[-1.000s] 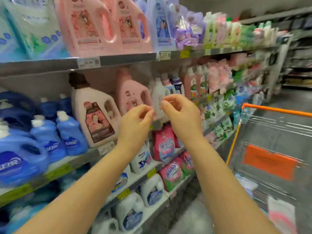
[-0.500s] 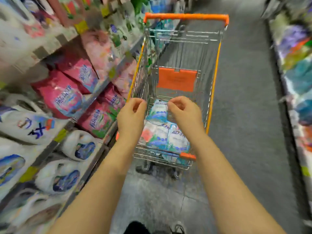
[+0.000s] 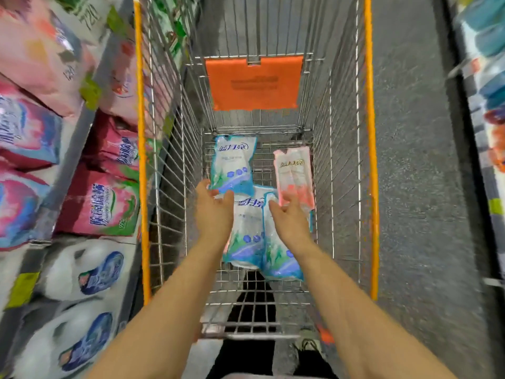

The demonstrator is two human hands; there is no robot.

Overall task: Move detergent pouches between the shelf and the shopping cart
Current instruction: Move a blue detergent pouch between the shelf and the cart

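Both bare forearms extend forward, roughly parallel. The left hand (image 3: 214,212) and the right hand (image 3: 290,218) show loosely spread fingers, backs upward.

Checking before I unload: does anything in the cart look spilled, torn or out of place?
Nothing looks spilled or torn. The pouches lie loose on the cart floor: two blue pouches overlap askew nearest you, a third blue pouch lies beyond, and a pink pouch sits by the right wall.

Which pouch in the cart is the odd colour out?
The pink pouch, lying along the right wall of the cart by the right hand. The other three pouches are blue and white.
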